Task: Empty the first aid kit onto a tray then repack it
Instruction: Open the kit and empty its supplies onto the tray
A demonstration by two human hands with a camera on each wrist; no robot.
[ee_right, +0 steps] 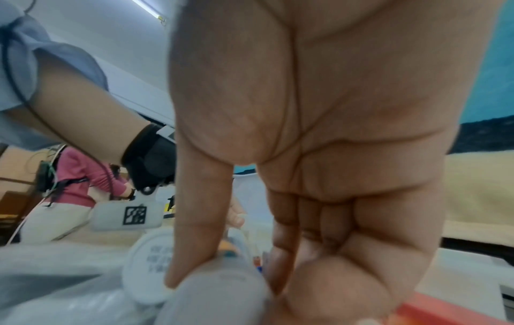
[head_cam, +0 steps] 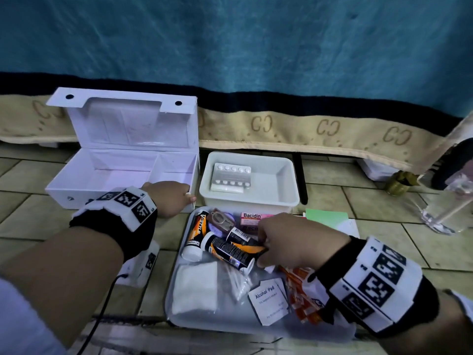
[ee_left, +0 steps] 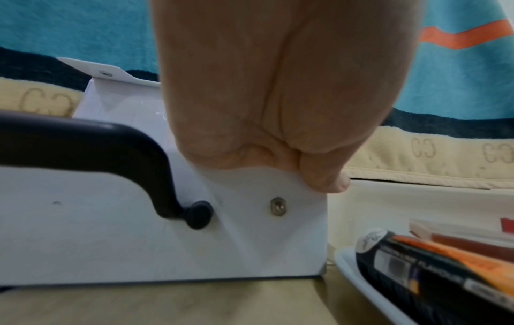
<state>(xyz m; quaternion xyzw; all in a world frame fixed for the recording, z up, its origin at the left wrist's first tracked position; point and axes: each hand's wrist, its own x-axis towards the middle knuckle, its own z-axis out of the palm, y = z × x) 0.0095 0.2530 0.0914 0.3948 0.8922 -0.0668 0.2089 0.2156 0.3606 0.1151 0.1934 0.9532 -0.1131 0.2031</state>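
The white first aid kit [head_cam: 115, 175] stands open on the floor at the left, with both compartments empty and its lid [head_cam: 133, 121] upright. My left hand [head_cam: 186, 195] grips its front right corner; in the left wrist view the thumb [ee_left: 333, 182] presses the front wall of the kit [ee_left: 139, 230]. The white tray [head_cam: 230, 326] in front holds supplies. My right hand [head_cam: 261, 244] grips an orange-and-black tube [head_cam: 249, 245] lying among two others on the tray. The right wrist view shows the thumb [ee_right: 194, 252] and fingers round the white-capped tube [ee_right: 222, 292].
On the tray lie gauze [head_cam: 194, 288], bagged cotton swabs [head_cam: 238, 280], alcohol pads [head_cam: 270, 301], orange sachets [head_cam: 302, 295] and a Bacidin box [head_cam: 252, 217]. A white tub [head_cam: 281, 180] holding blister packs [head_cam: 231, 178] sits behind it. A glass [head_cam: 445, 208] stands right. A blanket hangs behind.
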